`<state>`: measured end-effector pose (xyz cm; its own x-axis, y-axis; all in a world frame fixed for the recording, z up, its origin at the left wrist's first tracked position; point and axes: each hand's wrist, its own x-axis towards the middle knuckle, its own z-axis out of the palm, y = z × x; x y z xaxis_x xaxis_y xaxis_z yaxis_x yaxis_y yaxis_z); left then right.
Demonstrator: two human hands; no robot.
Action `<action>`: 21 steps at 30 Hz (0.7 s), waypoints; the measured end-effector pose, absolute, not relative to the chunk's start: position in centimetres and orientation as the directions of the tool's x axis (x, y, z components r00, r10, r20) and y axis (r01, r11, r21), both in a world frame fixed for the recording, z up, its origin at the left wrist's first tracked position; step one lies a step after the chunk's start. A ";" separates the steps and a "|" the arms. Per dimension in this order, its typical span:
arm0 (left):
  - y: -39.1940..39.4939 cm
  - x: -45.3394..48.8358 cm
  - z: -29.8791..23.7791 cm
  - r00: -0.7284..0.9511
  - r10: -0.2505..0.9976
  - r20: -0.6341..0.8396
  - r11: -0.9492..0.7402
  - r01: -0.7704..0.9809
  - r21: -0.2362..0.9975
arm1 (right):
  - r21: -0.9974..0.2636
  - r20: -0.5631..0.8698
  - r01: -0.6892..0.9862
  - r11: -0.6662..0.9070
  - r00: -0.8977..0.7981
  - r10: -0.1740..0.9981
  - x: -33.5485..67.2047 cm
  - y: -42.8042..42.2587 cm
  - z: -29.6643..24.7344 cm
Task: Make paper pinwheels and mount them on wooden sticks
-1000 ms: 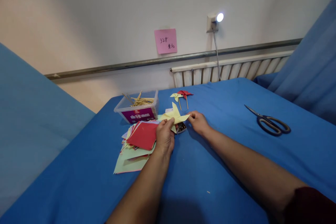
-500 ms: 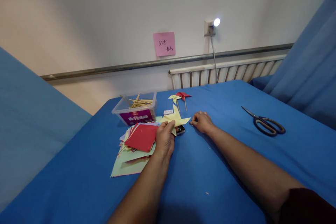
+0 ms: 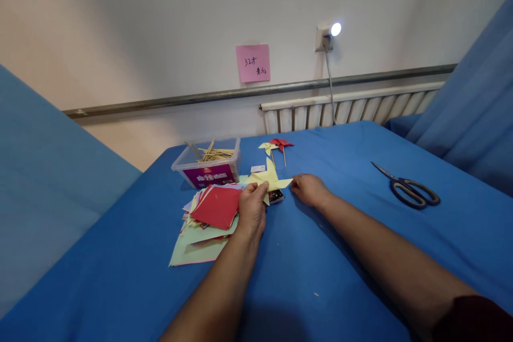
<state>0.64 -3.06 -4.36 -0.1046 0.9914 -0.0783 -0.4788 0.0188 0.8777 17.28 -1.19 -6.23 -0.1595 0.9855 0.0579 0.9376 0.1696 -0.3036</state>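
My left hand (image 3: 251,208) pinches a folded pale yellow paper pinwheel (image 3: 269,179), holding it just above a small box of pins (image 3: 276,197) on the blue cloth. My right hand (image 3: 308,189) rests on the cloth just right of the pinwheel's tip, fingers curled together; whether anything is between them is too small to see. A pile of red and yellow paper squares (image 3: 210,216) lies under and left of my left hand.
A clear plastic tub of wooden sticks (image 3: 208,163) stands behind the paper pile. Two finished pinwheels on sticks, yellow and red (image 3: 277,147), lie further back. Scissors (image 3: 409,189) lie at the right. A radiator (image 3: 348,107) and blue drapes border the table (image 3: 360,240).
My right hand has let go of the pinwheel's right tip and drawn slightly away onto the cloth. My left hand keeps its hold; the view shifted a little.
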 end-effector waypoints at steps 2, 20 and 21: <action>-3.0 0.6 -4.5 -0.107 0.991 -0.085 0.024 -0.475 0.880 | -0.273 0.043 0.949 0.160 -0.154 0.987 17.2 -1.4 -6.1; -2.9 0.7 -5.5 -0.206 0.978 0.044 -0.085 -0.199 0.976 | -0.143 0.022 0.987 0.067 -0.064 0.998 16.8 -2.4 -5.9; -2.9 0.7 -5.6 -0.218 0.974 0.066 -0.103 -0.163 0.981 | -0.144 0.025 0.987 0.068 -0.065 0.998 16.8 -2.4 -6.0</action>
<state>0.73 -2.87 -5.56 -0.2184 0.9737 0.0656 -0.1632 -0.1027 0.9812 16.79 -2.41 -5.98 -0.0651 0.9976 0.0247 0.9872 0.0680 -0.1442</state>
